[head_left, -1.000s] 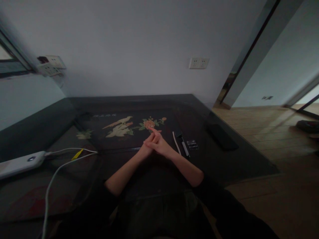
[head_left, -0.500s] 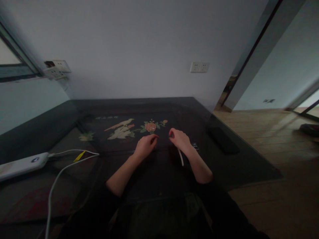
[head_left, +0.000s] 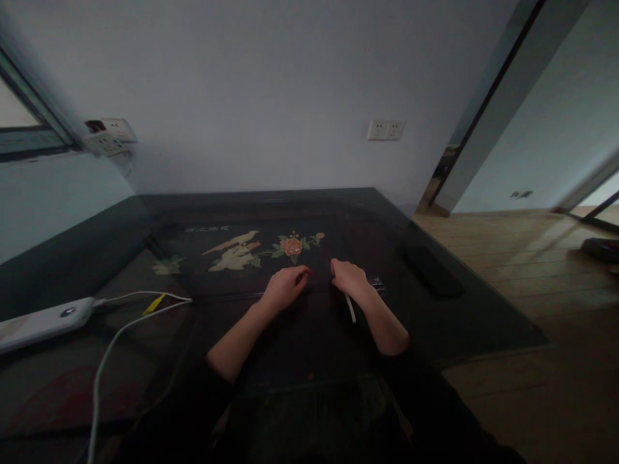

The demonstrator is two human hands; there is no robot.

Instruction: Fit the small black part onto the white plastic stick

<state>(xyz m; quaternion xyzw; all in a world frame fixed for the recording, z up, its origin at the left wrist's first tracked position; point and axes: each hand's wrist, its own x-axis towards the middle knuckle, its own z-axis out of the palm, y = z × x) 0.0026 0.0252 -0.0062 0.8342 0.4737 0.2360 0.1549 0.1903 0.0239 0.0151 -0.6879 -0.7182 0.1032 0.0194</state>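
Note:
Both of my hands hover close together over the dark tabletop, a small gap between them. My left hand (head_left: 287, 287) is curled, thumb and forefinger brought together at the tip; anything between them is too small to make out. Opposite it, my right hand (head_left: 349, 277) has its fingers bent inward and closed, and their tips are hidden. A thin white stick (head_left: 351, 309) shows below my right hand, its upper end covered by that hand. Whether the hand touches the stick I cannot tell. Just right of my right wrist is a small shiny piece (head_left: 377, 283), partly covered.
A black flat object (head_left: 434, 270) lies to the right on the glossy dark table (head_left: 309, 209). At left sits a white power bank (head_left: 48, 322) with a white cable (head_left: 104, 361) bearing a yellow tag (head_left: 153, 304). A wall with sockets (head_left: 386, 130) stands behind.
My right hand has dropped slightly toward me, showing more of the shiny piece. My left hand has shifted a little right. The white stick looks unmoved.

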